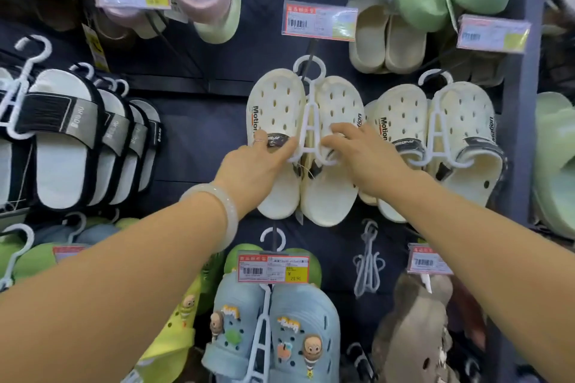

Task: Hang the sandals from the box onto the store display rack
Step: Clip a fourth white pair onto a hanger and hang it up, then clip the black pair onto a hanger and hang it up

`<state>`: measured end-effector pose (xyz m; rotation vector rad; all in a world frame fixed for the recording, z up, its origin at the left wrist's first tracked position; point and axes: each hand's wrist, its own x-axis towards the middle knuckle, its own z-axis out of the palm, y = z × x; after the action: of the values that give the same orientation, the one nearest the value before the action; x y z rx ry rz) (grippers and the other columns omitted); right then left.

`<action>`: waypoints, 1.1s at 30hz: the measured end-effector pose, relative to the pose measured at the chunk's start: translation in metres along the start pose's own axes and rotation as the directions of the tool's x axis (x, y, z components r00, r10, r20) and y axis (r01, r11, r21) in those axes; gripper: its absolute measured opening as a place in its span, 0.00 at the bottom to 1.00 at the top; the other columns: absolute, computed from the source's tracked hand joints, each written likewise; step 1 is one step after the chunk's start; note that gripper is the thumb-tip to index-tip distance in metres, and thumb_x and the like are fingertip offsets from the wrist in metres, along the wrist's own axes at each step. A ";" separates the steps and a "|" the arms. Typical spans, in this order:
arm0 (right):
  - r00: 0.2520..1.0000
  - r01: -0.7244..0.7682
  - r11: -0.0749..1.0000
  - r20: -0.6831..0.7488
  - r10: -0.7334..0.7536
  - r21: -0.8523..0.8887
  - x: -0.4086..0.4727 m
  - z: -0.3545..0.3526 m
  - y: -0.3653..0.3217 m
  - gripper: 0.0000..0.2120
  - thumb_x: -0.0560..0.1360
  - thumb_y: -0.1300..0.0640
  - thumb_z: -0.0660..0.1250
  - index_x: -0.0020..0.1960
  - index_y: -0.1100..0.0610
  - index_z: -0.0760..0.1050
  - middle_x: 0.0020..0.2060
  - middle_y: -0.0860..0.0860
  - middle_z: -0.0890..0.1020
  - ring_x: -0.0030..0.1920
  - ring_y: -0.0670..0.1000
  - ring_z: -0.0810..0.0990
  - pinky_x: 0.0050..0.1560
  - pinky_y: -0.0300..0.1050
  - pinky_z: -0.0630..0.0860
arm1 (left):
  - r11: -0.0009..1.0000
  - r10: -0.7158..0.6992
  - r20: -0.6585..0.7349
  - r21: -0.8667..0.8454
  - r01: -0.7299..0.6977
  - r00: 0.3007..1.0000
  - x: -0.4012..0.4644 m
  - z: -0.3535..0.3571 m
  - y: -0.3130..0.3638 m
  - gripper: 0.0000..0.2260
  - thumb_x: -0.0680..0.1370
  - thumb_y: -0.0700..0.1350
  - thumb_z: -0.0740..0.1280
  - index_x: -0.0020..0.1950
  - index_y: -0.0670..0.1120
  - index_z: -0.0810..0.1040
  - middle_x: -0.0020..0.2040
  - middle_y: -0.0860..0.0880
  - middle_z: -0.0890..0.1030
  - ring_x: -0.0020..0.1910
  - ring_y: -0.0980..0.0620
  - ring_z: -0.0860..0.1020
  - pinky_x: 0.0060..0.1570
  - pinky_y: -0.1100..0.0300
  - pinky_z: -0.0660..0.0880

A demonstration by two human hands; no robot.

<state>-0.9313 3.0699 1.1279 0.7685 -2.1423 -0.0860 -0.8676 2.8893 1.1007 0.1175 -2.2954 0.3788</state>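
Dark rack crowded with footwear, cream clogs at 12 o'clock, left hand and right hand gripping them, fingers curled.

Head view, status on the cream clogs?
Left hand, right hand both grip cream clogs. Hanger hooked on peg. Nothing blocking.

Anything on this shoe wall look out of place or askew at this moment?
One oddity: a bare white hanger hangs with no shoes on it, low and right of centre, among full pegs. The cream clogs that both hands are touching, left hand and right hand, hang straight from their hook.
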 end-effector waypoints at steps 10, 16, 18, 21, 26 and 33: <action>0.997 -0.045 0.999 0.069 0.044 0.010 -0.013 -0.007 -0.004 0.27 0.76 0.63 0.57 0.74 0.52 0.56 0.76 0.54 0.51 0.71 0.60 0.56 0.64 0.55 0.67 | 0.994 -0.004 0.062 0.106 -0.002 0.998 0.001 0.004 0.017 0.31 0.78 0.43 0.57 0.75 0.54 0.43 0.70 0.34 0.58 0.64 0.37 0.67 0.55 0.48 0.67; 0.995 -0.071 0.993 0.078 0.064 0.089 -0.040 0.003 -0.019 0.42 0.73 0.39 0.63 0.77 0.48 0.42 0.76 0.55 0.38 0.76 0.58 0.37 0.75 0.58 0.43 | 0.981 -0.024 0.129 -0.186 0.048 0.991 -0.023 0.003 0.020 0.44 0.74 0.57 0.65 0.74 0.56 0.34 0.75 0.40 0.33 0.74 0.40 0.34 0.72 0.41 0.45; 0.996 -0.067 0.985 0.074 0.056 0.160 -0.050 0.002 -0.028 0.43 0.72 0.38 0.63 0.77 0.47 0.41 0.76 0.55 0.37 0.76 0.57 0.36 0.75 0.58 0.44 | 0.945 -0.023 0.064 -0.324 0.042 0.998 -0.035 -0.003 0.025 0.42 0.73 0.57 0.66 0.76 0.55 0.39 0.76 0.41 0.36 0.75 0.42 0.36 0.73 0.43 0.46; 0.996 -0.068 0.961 0.076 0.049 0.267 -0.072 0.001 -0.044 0.42 0.73 0.39 0.63 0.77 0.48 0.43 0.76 0.55 0.39 0.76 0.57 0.37 0.75 0.58 0.44 | 0.905 0.028 0.013 -0.426 -0.020 1.000 -0.064 -0.006 0.035 0.41 0.72 0.54 0.68 0.76 0.54 0.45 0.77 0.40 0.41 0.76 0.42 0.41 0.74 0.44 0.48; 0.990 -0.081 0.937 0.139 0.035 0.340 -0.129 0.010 -0.069 0.39 0.75 0.43 0.63 0.77 0.51 0.46 0.77 0.57 0.41 0.76 0.59 0.40 0.76 0.54 0.44 | 0.859 0.045 0.043 -0.511 -0.017 0.998 -0.127 0.003 0.053 0.37 0.74 0.52 0.68 0.76 0.49 0.50 0.77 0.39 0.45 0.76 0.39 0.46 0.73 0.46 0.50; 0.920 -0.132 0.821 0.377 -0.108 0.556 -0.285 0.081 -0.104 0.38 0.75 0.48 0.66 0.76 0.56 0.49 0.76 0.60 0.44 0.77 0.60 0.43 0.75 0.52 0.45 | 0.830 0.288 0.258 -0.547 -0.106 0.922 -0.269 0.065 0.089 0.37 0.73 0.54 0.68 0.76 0.46 0.54 0.77 0.38 0.50 0.75 0.37 0.51 0.72 0.44 0.53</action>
<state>-0.8078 3.1267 0.8446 1.1599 -2.5972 0.4800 -0.7470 2.9453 0.8422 -0.3693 -2.6693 -0.1986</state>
